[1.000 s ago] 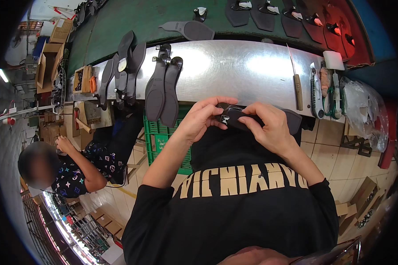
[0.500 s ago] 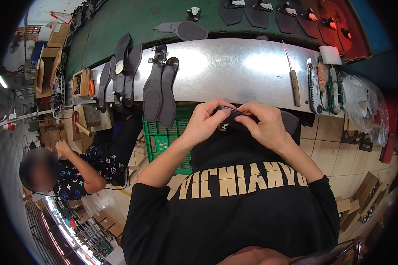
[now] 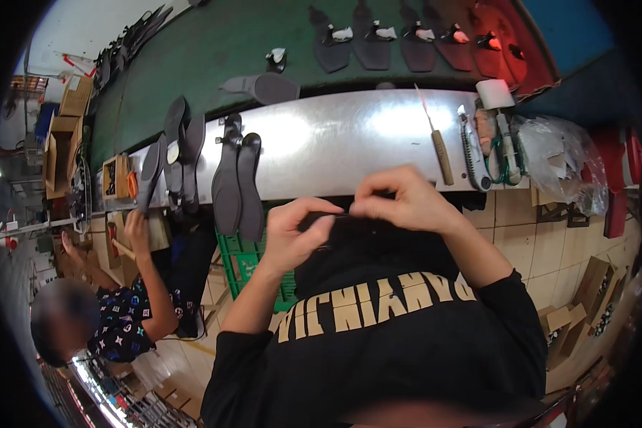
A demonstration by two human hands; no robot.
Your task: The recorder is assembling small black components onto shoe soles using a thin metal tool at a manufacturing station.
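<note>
My left hand and my right hand meet above my lap, just off the near edge of the metal bench. A thin black sandal strap seems to run between their fingertips, dark against my black clothes. My left thumb and forefinger curl in a pinch at its left end. Fingers of my right hand, a little smeared by motion, press together at its other end. Whatever else hangs below my fingers cannot be told from the dark cloth. To the left, black sandals lie over the bench edge.
On the metal bench lie an awl and a utility knife. A clear plastic bag is at right. Sandals line the green table. A green crate stands below. Another person works at left.
My view has shifted, so the bench sits lower and further left. My right hand has lifted slightly from the strap's middle. The co-worker's hand has risen to the bench edge.
</note>
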